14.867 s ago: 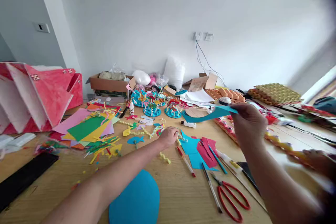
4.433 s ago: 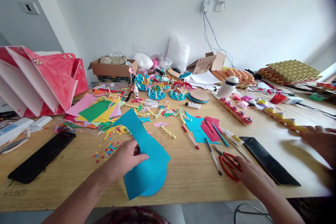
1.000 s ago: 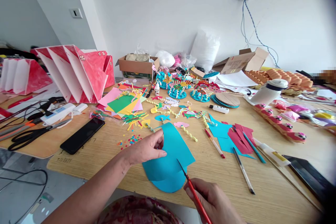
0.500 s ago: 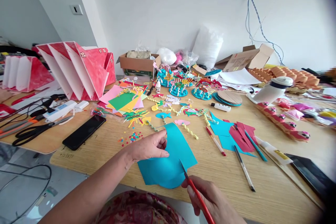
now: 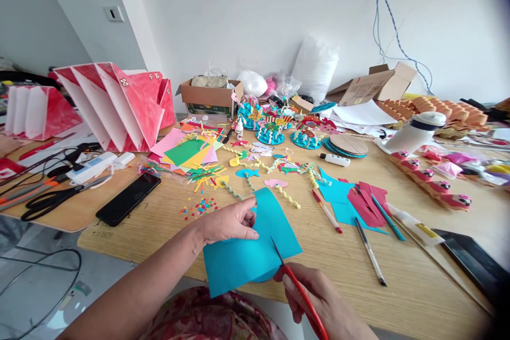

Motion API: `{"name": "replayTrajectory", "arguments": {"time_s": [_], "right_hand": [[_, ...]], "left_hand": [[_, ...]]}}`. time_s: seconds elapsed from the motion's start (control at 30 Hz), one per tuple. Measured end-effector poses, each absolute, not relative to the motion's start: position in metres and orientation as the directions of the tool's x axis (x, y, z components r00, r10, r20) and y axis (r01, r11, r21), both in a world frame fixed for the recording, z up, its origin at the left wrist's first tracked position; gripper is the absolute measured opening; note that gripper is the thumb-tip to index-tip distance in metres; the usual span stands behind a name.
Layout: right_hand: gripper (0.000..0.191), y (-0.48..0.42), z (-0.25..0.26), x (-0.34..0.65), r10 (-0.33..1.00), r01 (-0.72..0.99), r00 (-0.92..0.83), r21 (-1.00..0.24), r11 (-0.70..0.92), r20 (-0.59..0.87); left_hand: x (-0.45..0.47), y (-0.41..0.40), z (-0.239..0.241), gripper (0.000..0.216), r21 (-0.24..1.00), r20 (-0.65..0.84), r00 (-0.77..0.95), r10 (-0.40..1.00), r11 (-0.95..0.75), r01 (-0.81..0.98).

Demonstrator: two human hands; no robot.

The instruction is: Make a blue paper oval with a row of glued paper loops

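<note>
My left hand (image 5: pixel 229 221) pinches the upper edge of a folded sheet of blue paper (image 5: pixel 247 252), holding it just above the near edge of the wooden table (image 5: pixel 398 281). My right hand (image 5: pixel 319 300) is closed round the red handles of a pair of scissors (image 5: pixel 295 281). The scissor blades point up and left and meet the right side of the blue paper.
Pens (image 5: pixel 370 252), a glue stick (image 5: pixel 414 227) and red and blue paper scraps (image 5: pixel 358 204) lie to the right. A black phone (image 5: pixel 128 199), coloured paper sheets (image 5: pixel 187 154), paper craft pieces (image 5: pixel 271 135), cardboard boxes (image 5: pixel 209 96) and red folded panels (image 5: pixel 115 106) fill the left and back.
The blue paper has turned and come nearer to me, past the table edge. My right hand with the scissors has moved up against its right side.
</note>
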State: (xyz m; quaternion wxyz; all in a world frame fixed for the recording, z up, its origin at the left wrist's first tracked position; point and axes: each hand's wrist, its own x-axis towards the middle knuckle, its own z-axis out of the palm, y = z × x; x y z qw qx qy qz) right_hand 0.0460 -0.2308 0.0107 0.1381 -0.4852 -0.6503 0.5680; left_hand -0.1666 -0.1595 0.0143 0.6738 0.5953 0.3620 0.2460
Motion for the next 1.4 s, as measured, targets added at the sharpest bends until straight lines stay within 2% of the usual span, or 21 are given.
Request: {"name": "replayTrajectory", "arguments": {"time_s": [0.4, 0.67, 0.93, 1.4], "right_hand": [[0.053, -0.236, -0.014, 0.046, 0.831, 0.509, -0.411, -0.851, -0.133, -0.375], [0.047, -0.235, -0.01, 0.047, 0.805, 0.467, -0.489, -0.88, -0.084, -0.336], [0.047, -0.24, -0.007, 0.051, 0.765, 0.401, -0.522, -0.9, -0.17, -0.377], [0.051, -0.239, -0.004, 0.045, 0.743, 0.353, -0.518, -0.897, -0.266, -0.424]], "left_hand": [[-0.163, -0.164, 0.011, 0.032, 0.968, -0.249, 0.601, 0.76, 0.198, 0.151], [-0.162, -0.167, 0.009, 0.03, 0.967, -0.252, 0.618, 0.744, 0.17, 0.19], [-0.165, -0.164, 0.008, 0.032, 0.973, -0.229, 0.632, 0.74, 0.154, 0.172], [-0.165, -0.166, 0.01, 0.04, 0.928, -0.309, 0.686, 0.659, 0.367, 0.065]]}}
